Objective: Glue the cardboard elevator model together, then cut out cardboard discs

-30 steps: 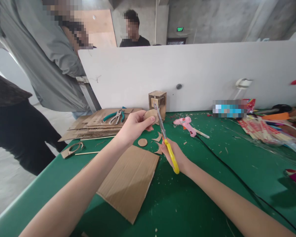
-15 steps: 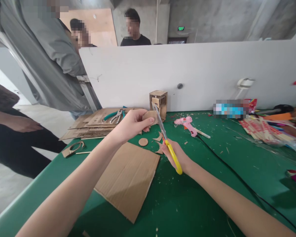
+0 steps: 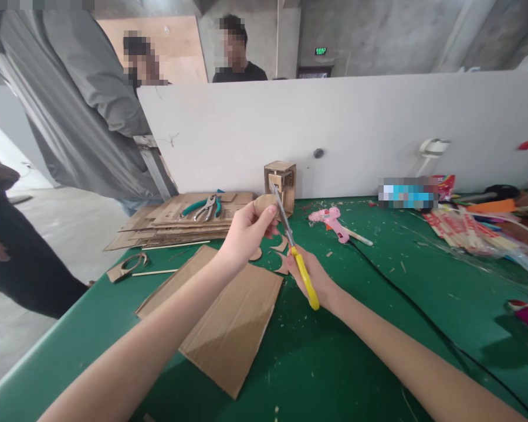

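Between thumb and fingers my left hand (image 3: pixel 250 230) pinches a small cardboard piece (image 3: pixel 264 203) with a rounded edge. My right hand (image 3: pixel 310 274) is closed round the yellow handles of a pair of scissors (image 3: pixel 305 275). Their blades point up and away, right at the edge of the piece; whether they are biting into it I cannot tell. Below lie curved cardboard offcuts (image 3: pixel 282 264) and a cardboard disc (image 3: pixel 256 254), partly hidden by my left hand. A large cardboard sheet (image 3: pixel 235 322) lies under my left forearm.
Pliers with teal handles (image 3: pixel 205 208) rest on stacked cardboard (image 3: pixel 158 220). A cardboard box structure (image 3: pixel 286 176) stands against the white partition (image 3: pixel 229 129). To the right are a pink glue gun (image 3: pixel 332 221), its black cord (image 3: pixel 405 293) and a pile of sticks (image 3: pixel 460 231). People stand beyond and at left.
My left hand has turned the cardboard piece slightly, and its fingers have shifted, now covering more of the disc. The person at far left has moved back left.
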### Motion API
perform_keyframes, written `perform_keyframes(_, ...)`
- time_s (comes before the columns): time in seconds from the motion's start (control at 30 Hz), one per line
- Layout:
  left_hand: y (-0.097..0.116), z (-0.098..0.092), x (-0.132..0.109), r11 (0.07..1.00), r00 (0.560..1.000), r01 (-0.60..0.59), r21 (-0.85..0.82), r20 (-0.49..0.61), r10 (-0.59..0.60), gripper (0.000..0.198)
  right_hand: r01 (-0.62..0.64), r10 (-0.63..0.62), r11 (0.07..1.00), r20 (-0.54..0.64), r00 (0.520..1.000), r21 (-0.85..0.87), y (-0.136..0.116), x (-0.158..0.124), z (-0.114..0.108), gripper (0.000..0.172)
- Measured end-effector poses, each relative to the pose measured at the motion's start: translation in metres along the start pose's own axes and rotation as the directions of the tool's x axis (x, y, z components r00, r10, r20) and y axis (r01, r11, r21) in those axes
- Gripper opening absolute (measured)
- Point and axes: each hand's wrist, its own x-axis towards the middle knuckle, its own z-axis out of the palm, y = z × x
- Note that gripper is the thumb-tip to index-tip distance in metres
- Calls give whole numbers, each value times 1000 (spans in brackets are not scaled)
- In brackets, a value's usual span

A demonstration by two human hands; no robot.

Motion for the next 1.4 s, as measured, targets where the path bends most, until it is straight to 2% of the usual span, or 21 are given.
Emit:
perform_keyframes(0.13,1,-3,1,962,997,-74,263,29,69,27,44,-45,999,40,998,16,-3,0,-2,42)
perform_keyframes(0.3,9,-9,3,916,994,-83,393,94,50,29,91,-96,994,77,992,67,-7,2,-5,46)
perform_keyframes(0.43,14,-13,3,889,985,-102,446,169,28,28,114,-114,993,56,992,-2,-8,4,-6,41)
perform_keyframes(0.7,17,-19,4,891,981,-69,449,191,-20,30,76,-72,993,52,996,-89,-2,5,-4,42)
perform_keyframes(0.9,20,-24,5,844,969,-143,516,248,12,36,67,-66,998,77,995,-17,-2,2,-4,42)
perform_keyframes(1.03,27,-25,5,790,968,-126,600,247,-33,40,31,-35,999,90,995,38,-6,-1,-5,46)
perform_keyframes(1.23,39,-27,3,743,957,-135,656,282,-75,39,41,-38,999,97,995,-34,-12,0,-7,42)
perform_keyframes(1.4,35,-34,4,759,945,-139,636,314,-90,37,0,7,997,97,995,-73,-5,1,-7,47)
